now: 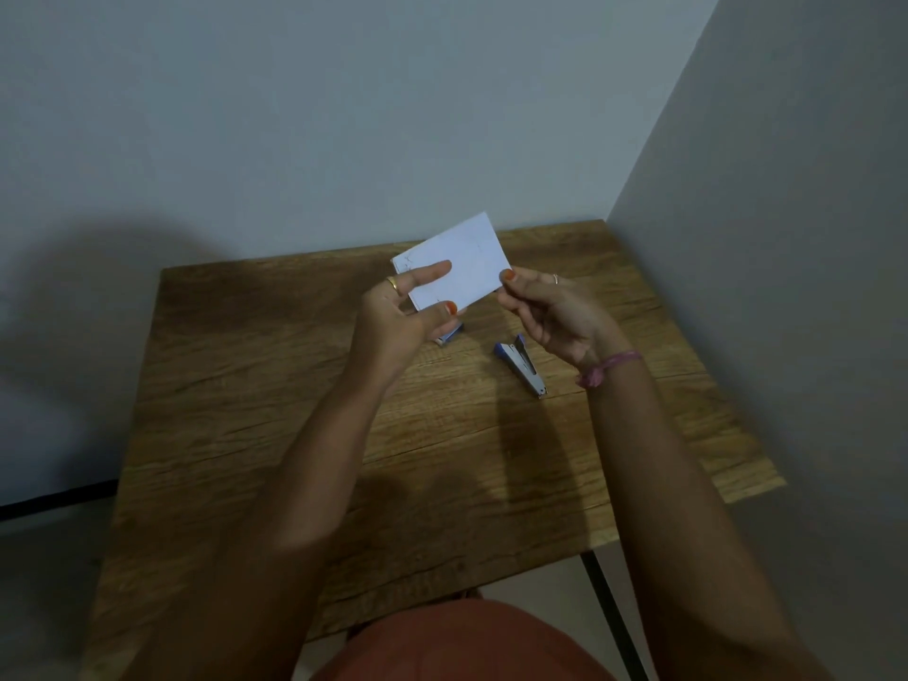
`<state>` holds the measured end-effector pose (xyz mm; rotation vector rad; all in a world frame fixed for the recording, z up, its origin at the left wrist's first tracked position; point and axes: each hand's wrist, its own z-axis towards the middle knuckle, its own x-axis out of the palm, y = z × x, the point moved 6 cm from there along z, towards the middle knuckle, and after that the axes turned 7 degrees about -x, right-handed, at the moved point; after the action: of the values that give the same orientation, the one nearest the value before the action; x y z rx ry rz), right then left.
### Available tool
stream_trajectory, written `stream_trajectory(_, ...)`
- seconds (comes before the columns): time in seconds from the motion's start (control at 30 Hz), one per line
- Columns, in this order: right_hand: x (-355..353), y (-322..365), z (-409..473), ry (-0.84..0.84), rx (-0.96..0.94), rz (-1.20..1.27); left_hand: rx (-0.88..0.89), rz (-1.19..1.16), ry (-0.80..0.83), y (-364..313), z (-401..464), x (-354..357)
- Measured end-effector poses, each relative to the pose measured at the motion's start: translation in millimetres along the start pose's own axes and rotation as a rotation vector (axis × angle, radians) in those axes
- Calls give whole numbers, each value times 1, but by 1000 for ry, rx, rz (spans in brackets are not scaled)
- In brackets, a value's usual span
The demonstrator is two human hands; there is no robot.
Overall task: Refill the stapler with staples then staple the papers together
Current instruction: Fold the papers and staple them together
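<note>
A small stack of white papers (467, 258) is lifted above the wooden table (295, 435). My left hand (403, 312) pinches its near left edge between thumb and fingers. My right hand (545, 307) pinches its right corner with thumb and fingertips. A small blue and silver stapler (522, 362) lies on the table under my right hand, touched by neither hand. A small blue staple box (449, 334) peeks out from beneath my left hand, mostly hidden.
The table stands in a corner, with walls behind (393, 115) and to the right (786, 238). A black table leg (609, 616) shows at the near right. My orange-clothed lap (457, 646) is at the near edge.
</note>
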<state>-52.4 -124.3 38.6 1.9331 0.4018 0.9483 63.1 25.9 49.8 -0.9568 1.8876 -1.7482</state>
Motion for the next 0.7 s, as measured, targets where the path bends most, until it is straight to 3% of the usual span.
stream_trajectory(0.1,-27,-8,6,-90,-80,-292,-26,-48,-5,3,1,-6)
stream_trajectory(0.2,-61,-24,15,-237,-97,-990,-59,-103,-31,7,3,-10)
stream_trajectory(0.27,-71,-47,20,-242,-32,-1318,-66,-129,-41,8,3,-10)
stream_trajectory(0.37,-69,-69,24,-233,-119,-1469,-72,-200,-18,10,2,-5)
stream_trajectory(0.5,-69,-68,20,-285,-144,-1353,-60,-233,19,8,0,-3)
stream_trajectory(0.57,-70,-69,10,-264,-82,-996,-66,-267,52,8,-1,-2)
stream_trajectory(0.7,-35,-65,-23,-4,60,-142,-50,-227,80,3,-6,3)
